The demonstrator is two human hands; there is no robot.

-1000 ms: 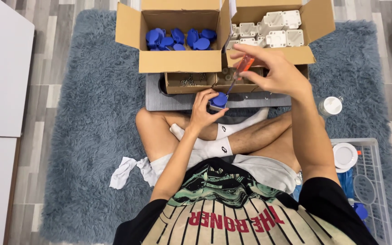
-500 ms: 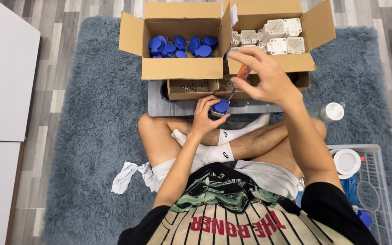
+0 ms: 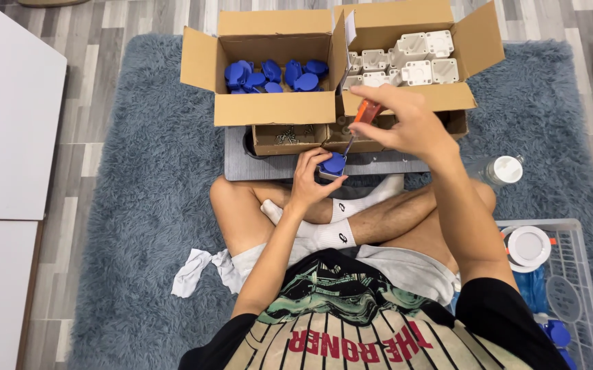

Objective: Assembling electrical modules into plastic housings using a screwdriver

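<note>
The blue cap (image 3: 335,163) sits on the front edge of the grey board (image 3: 392,164), just ahead of the person's crossed legs, and the left hand (image 3: 312,173) clasps it from the near side, fingers curled round its rim to pin it down. The right hand (image 3: 406,123) is clenched on a screwdriver (image 3: 359,120) with an orange handle, its thin shaft slanting down so the tip meets the top of the cap. Whether the tip is seated in a screw cannot be told; the spot is too small. To do this well, I judge the shaft should stand more upright over the cap, the left hand pressing the cap flat so it cannot spin or tip off the board's edge, with light downward pressure while turning. Just behind the board lies a shallow box (image 3: 289,137) holding small metal screws. Beyond it stand two open cartons: the left carton (image 3: 272,108) holds more blue caps, the right carton (image 3: 447,99) white housings. All rest on a shaggy grey-blue rug (image 3: 139,205). A wire basket (image 3: 577,274) sits at the person's right.
</note>
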